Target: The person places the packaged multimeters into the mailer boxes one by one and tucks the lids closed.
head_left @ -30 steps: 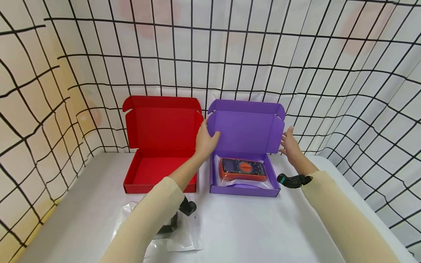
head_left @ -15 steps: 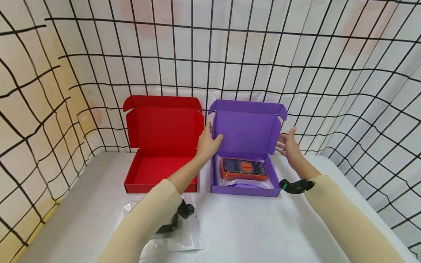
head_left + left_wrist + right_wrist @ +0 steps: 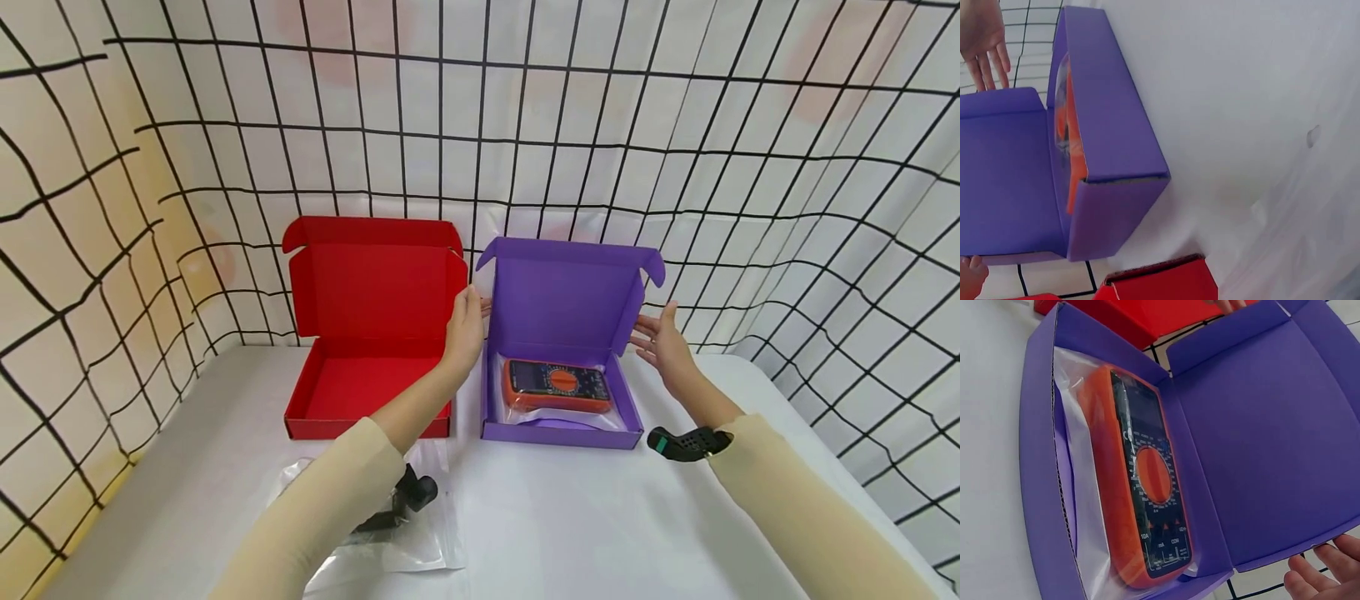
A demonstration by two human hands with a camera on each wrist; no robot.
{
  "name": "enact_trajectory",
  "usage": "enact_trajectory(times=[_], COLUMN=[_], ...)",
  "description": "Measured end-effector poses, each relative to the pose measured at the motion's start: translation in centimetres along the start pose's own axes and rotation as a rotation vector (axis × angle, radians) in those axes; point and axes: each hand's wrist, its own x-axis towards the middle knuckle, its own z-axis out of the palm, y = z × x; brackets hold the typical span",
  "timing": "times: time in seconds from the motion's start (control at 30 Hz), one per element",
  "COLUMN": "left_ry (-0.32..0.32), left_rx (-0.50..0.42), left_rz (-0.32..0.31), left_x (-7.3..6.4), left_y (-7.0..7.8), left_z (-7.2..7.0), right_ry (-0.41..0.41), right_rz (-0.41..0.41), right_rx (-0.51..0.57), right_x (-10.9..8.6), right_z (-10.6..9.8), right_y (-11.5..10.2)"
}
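A purple cardboard box (image 3: 558, 436) stands with its lid (image 3: 566, 300) raised and leaning slightly forward. Inside lies an orange and black multimeter (image 3: 1154, 475) in a clear plastic bag, dial side up. My left hand (image 3: 465, 329) is at the lid's left side flap, its fingertips passing behind the edge. On the opposite side, my right hand (image 3: 666, 346) has its fingers extended against the right side flap (image 3: 630, 317). The right wrist view shows fingertips (image 3: 1329, 569) right at the flap's edge, with the rest of that hand cut off.
Left of the purple box, a red cardboard box (image 3: 367, 429) stands with its lid up. A clear plastic bag (image 3: 427, 542) with a black item lies in front, partly hidden by my left sleeve. A white sheet with a black grid (image 3: 525, 125) rises behind the table.
The purple lid has tipped a little forward, and its side flaps have turned inward. My left thumb has moved off the lid's inner face. Both hands have shifted slightly with the flaps.
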Motion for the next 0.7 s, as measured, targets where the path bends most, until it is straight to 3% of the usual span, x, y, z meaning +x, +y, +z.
enact_trajectory(times=[0.23, 0.47, 0.7], left_ry=[-0.049, -0.065, -0.081], left_rx=[-0.078, -0.088, -0.156], left_rz=[-0.05, -0.093, -0.159], left_x=[-0.4, -0.7, -1.2], left_y=[-0.1, -0.7, -0.8], left_z=[0.0, -0.4, -0.9], right_ry=[-0.005, -0.011, -0.025], right_rz=[0.013, 0.025, -0.002], right_rx=[0.008, -0.034, -0.098], right_x=[-0.8, -1.8, -2.2], right_z=[-0.3, -0.5, -1.0], right_y=[0.0, 0.7, 1.7])
